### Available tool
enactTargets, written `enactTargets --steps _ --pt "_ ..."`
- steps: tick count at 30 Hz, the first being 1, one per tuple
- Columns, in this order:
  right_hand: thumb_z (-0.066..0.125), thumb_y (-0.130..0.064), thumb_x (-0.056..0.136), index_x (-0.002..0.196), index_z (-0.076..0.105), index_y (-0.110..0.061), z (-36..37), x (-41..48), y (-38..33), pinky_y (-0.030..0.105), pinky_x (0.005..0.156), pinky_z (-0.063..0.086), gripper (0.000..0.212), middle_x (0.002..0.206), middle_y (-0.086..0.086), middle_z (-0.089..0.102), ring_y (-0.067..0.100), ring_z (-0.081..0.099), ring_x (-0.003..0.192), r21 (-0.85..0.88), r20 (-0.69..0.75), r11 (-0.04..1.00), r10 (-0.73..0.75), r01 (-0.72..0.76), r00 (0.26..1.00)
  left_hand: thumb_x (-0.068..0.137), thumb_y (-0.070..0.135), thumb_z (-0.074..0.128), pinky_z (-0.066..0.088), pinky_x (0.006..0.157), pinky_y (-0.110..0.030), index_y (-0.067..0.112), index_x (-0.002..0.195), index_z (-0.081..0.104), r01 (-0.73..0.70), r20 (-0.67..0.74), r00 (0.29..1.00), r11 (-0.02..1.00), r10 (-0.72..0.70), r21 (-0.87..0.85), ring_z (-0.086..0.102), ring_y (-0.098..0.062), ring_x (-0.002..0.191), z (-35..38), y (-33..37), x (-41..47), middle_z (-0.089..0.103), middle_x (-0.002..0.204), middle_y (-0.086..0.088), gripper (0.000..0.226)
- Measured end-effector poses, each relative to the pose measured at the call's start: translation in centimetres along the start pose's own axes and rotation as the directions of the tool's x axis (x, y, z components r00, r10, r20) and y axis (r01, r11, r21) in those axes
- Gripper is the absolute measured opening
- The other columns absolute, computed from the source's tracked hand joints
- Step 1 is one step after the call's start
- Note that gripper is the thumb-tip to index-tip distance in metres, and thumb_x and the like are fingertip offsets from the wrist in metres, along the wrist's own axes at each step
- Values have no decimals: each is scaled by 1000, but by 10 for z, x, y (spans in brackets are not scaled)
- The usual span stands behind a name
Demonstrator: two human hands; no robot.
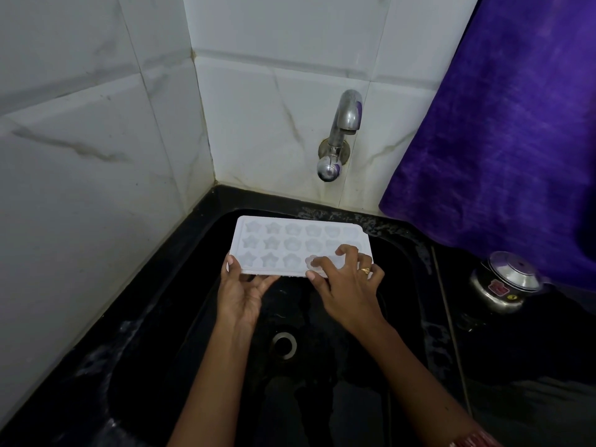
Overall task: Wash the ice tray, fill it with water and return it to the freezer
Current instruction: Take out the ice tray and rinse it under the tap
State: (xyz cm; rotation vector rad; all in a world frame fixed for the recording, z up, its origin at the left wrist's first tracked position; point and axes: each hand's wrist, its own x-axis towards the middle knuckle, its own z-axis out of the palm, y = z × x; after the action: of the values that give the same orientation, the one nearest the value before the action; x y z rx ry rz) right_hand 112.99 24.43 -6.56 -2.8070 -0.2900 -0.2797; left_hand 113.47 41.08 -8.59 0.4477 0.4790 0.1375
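Over the sink: the ice tray (300,245), white with star and flower moulds, is held level above the black sink (400,317), in front of and below the tap (345,124).
Left hand: the left hand (243,291) grips the tray's near left corner, thumb on the rim and fingers underneath.
Right hand: the right hand (346,285) rests on the near right of the tray, fingertips pressed into the moulds as if rubbing them.
Tap: no stream of water shows from it.
Cells: they look empty; whether they are wet cannot be told.
Progress: early, by my reading. The washing looks to be under way; rinsing, filling and the trip to the freezer are all left.
Nearby: a steel pot (503,282) stands on the counter (532,366) to the right, under a purple cloth (500,140).
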Motion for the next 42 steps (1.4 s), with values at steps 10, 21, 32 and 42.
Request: enactTargets --steps 10,21,32,42 --pt "10 -65 83 126 46 -40 5 9 -19 41 97 15 61 136 1 29 24 26 123 -65 104 991 -114 121 988 97 31 41 53 74 -56 14 130 44 -12 23 1000 997 10 80 61 -38 104 1 0 -5 59 118 -17 38" --pt "22 -59 85 112 55 -40 8 7 -16 47 91 26 47 127 7 44 29 42 112 -74 60 987 -137 142 989 97 31 40 52 77 -58 17 122 49 -23 33 999 996 21 82 63 -36 101 -2 -1 -2 60 118 -15 30" --pt "10 -63 81 124 45 -41 12 4 -18 44 94 22 60 136 5 36 26 35 118 -70 85 989 -125 131 989 97 32 41 53 78 -56 13 132 44 -9 42 999 995 5 95 64 -35 100 -1 -1 -3 60 120 -17 39" --pt "21 -59 85 121 50 -35 3 11 -33 45 96 21 52 135 5 36 27 32 122 -7 52 981 -194 195 980 98 33 40 58 60 -40 12 135 41 -32 24 999 994 29 103 63 -34 100 4 -3 -8 58 124 -19 43"
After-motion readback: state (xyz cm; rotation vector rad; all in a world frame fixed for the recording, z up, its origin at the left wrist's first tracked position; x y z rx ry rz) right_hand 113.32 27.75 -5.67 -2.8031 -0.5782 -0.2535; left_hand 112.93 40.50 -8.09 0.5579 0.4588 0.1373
